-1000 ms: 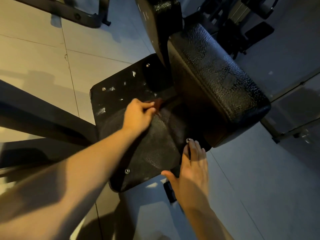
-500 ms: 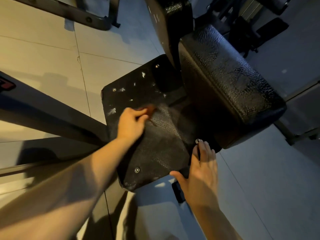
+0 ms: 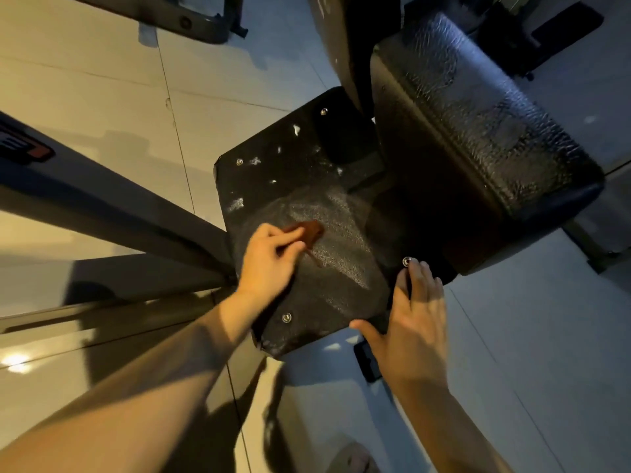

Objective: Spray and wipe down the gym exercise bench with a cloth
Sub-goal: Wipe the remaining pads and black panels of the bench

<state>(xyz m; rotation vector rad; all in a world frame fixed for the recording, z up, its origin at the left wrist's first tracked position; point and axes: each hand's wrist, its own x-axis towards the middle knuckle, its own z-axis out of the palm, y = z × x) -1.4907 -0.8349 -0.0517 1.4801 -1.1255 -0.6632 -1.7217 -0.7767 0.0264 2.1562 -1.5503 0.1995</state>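
The black bench seat pad [image 3: 327, 295], seen with its studded side toward me, fills the middle of the view, and its surface has white flecks and a damp sheen. My left hand [image 3: 269, 261] grips a small brown cloth [image 3: 309, 232] and presses it against the pad's middle. My right hand [image 3: 411, 319] lies flat with straight fingers on the pad's lower right edge, fingertips beside a metal stud [image 3: 407, 261]. The thick padded backrest [image 3: 478, 131] rises at the upper right. No spray bottle is in view.
Dark metal frame bars [image 3: 112, 206] of another machine run along the left over a light tiled floor [image 3: 85, 80]. Another frame [image 3: 184, 18] crosses the top left. A small black foot [image 3: 367, 363] sits under my right hand. More dark equipment stands at the top right.
My left hand has slid the cloth down and left across the pad. My right hand stays planted on the pad's edge. The camera has shifted slightly.
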